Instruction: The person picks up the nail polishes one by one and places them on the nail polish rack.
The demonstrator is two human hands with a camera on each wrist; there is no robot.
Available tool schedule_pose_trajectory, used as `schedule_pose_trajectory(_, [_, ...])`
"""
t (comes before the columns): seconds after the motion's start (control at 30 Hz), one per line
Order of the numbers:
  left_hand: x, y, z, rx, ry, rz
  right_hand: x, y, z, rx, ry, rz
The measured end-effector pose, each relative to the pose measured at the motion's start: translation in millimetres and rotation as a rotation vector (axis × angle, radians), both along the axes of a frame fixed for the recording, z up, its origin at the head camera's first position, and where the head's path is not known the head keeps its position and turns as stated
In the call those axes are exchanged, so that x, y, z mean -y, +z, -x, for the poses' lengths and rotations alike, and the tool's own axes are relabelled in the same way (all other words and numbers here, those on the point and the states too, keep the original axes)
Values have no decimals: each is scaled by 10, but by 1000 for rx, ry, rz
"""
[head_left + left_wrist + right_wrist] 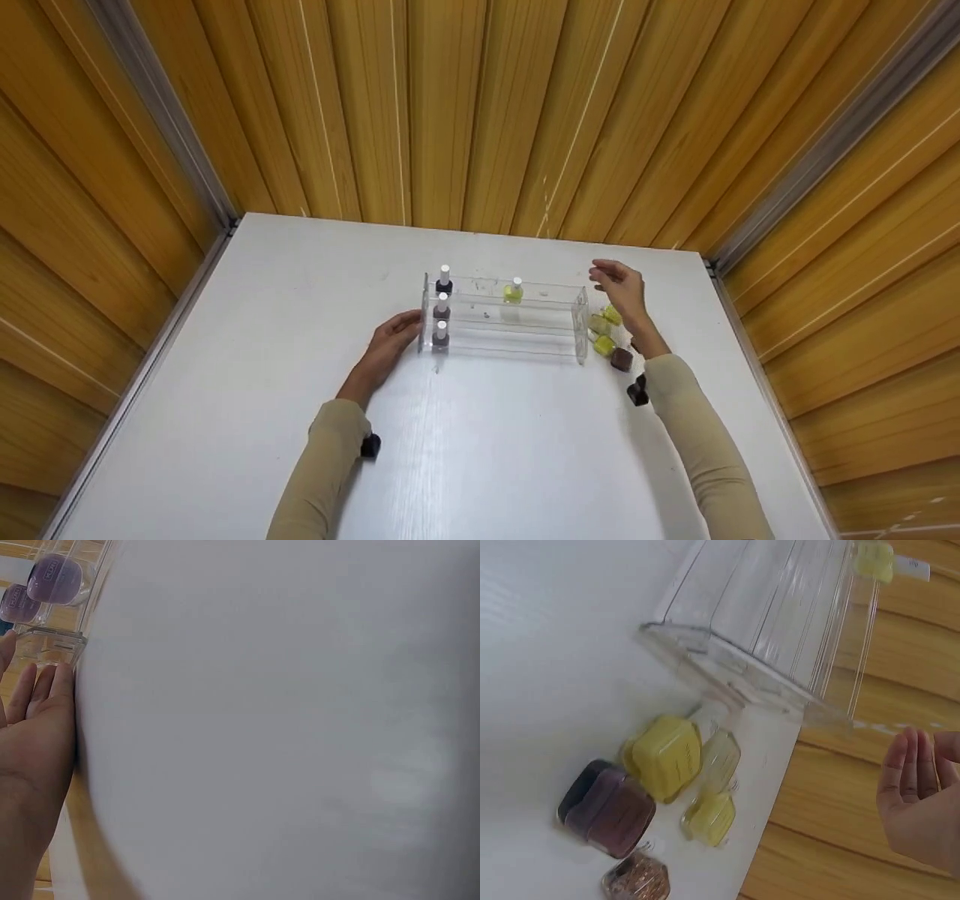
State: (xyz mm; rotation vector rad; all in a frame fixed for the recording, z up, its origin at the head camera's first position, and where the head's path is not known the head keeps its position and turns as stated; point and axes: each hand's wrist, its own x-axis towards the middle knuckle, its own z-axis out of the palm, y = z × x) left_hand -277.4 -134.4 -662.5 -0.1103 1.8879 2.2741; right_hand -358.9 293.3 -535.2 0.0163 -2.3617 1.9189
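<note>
A clear acrylic tiered rack (580, 326) stands on the table. My left hand (386, 349) rests its nearly straight fingers against the rack's left end. Beside that end, three dark nail polish bottles (441, 335) with white caps stand one per tier; two look purple (56, 579) in the left wrist view. On the top tier, right of centre, sits a yellow nail polish bottle (513, 291). My right hand (622, 289) hovers past the rack's back right corner, fingers slightly bent, with nothing visible in it.
Several nail polish bottles lie right of the rack, under my right wrist: yellow ones (667, 757), a pale one (720, 761), a dark purple-brown one (615, 810) and a glittery one (637, 879). Wood-patterned walls (450, 112) enclose the white table (480, 450).
</note>
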Motion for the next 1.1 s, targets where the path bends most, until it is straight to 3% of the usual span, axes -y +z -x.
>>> schedule_pose_trajectory(0.23, [-5,5,-10,10,3,-25,-445,-196,159,149,-169,23])
schedule_pose_trajectory(0.47, [-27,10,26,1,32,-48,-660,-389,216,341,-326,-27])
schedule_pose_trajectory(0.6, [-45,-8,21,3,49,-62,-730,-553,243,403,-340,-75])
schedule_pose_trajectory(0.83, [-62,-33,20,-20,21,-71,-758,-777,254,402,-320,-305])
schedule_pose_trajectory(1.1, [-13,-26,38,-12,25,-76,-614,-765,223,397,-320,-416])
